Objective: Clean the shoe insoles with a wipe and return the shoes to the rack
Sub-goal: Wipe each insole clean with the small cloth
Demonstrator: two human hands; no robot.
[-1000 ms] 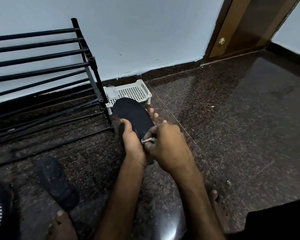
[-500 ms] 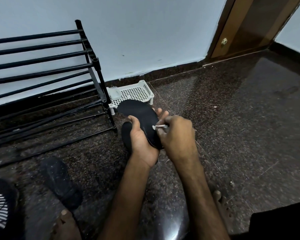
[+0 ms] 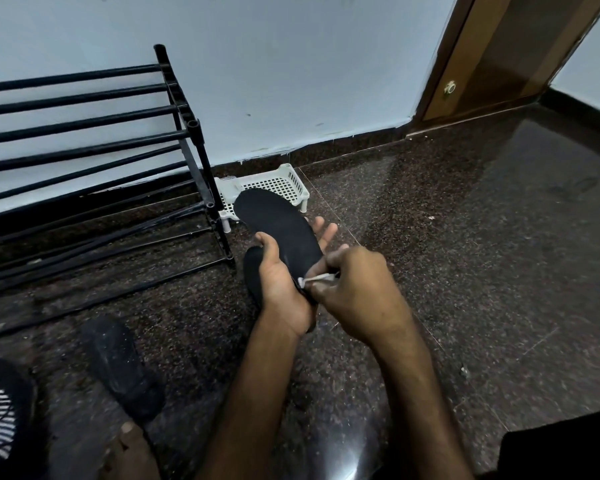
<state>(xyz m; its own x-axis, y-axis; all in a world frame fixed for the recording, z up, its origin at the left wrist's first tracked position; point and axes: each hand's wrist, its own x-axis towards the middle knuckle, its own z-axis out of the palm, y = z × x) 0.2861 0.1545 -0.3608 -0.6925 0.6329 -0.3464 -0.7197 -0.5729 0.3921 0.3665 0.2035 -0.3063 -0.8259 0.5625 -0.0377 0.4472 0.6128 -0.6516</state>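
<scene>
The room is dimly lit; the wall (image 3: 291,81) beyond the fingers (image 3: 326,234) is evenly washed. Glare is thrown off the polished floor (image 3: 482,254) nearer than the fingers. Edges are bowed and softly blurred.

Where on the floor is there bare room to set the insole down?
The dark floor right of the right hand, out to the door, is bare. Left is crowded: shoe rack, white basket, another insole and a striped shoe.

The wipe (image 3: 317,278) was mostly hidden inside the right hand (image 3: 357,292), which with the left hand (image 3: 284,289) covered the heel end of the insole (image 3: 278,223). The rack (image 3: 84,133) and a striped shoe (image 3: 0,410) were cut off by the left edge.
</scene>
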